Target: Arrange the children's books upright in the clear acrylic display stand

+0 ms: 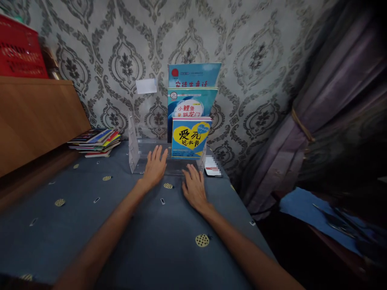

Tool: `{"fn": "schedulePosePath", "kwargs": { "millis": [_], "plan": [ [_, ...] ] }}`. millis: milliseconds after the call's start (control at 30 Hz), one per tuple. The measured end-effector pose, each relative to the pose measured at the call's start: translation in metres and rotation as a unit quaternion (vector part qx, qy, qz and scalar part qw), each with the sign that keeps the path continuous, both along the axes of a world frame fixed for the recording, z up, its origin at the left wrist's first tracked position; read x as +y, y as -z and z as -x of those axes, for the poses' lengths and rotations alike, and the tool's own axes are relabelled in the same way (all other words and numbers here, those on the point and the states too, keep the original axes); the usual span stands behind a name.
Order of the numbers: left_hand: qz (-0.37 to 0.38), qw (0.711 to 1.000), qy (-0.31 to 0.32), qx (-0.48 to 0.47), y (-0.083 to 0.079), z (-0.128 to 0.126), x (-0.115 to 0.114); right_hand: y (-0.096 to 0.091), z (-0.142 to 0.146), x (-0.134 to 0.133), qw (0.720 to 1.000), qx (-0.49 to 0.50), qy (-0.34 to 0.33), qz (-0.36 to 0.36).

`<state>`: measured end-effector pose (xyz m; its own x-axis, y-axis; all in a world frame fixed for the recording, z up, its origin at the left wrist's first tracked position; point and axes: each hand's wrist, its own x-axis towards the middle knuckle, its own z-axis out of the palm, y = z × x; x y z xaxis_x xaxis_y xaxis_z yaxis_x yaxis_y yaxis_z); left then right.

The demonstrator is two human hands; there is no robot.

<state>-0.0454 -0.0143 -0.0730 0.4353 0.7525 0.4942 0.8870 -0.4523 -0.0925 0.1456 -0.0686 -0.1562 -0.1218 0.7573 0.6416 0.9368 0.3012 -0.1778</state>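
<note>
A clear plastic tiered book rack (133, 155) stands on the table against the wall. Three levels of books rise on its right side: a blue book with a yellow heart (191, 139) in front, a teal book with a white oval (193, 102) behind it, and a taller blue book (195, 74) at the back. My left hand (155, 166) reaches over the rack's lower middle with fingers spread, holding nothing. At the rack's front right edge, below the heart book, my right hand (194, 187) is open and empty; whether its fingertips touch the rack I cannot tell.
A pile of books (96, 141) lies at the left beside a wooden cabinet (39, 121) with a red box (22, 50) on it. A phone-like object (213, 166) lies right of the rack. Past the table's right edge are a curtain (281, 141) and blue cloth (314, 213).
</note>
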Motion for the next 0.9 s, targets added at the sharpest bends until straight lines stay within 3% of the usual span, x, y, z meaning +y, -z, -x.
{"fn": "schedulePosePath", "kwargs": {
  "millis": [133,267,467,900],
  "plan": [
    [0.006,0.999,0.031,0.01,0.025,0.006,-0.007,-0.005,-0.004,0.007,1.0,-0.014,-0.006,-0.015],
    [0.018,0.999,0.034,0.035,0.038,0.008,-0.003,-0.015,-0.012,0.019,0.999,-0.034,-0.016,-0.014],
    [0.015,0.998,0.023,0.057,0.047,0.007,0.002,-0.022,-0.017,0.033,0.998,-0.056,0.005,0.006],
    [0.012,0.999,0.029,0.04,0.059,0.007,0.004,-0.011,-0.02,0.035,0.998,-0.052,-0.002,-0.039]
  ]
}}
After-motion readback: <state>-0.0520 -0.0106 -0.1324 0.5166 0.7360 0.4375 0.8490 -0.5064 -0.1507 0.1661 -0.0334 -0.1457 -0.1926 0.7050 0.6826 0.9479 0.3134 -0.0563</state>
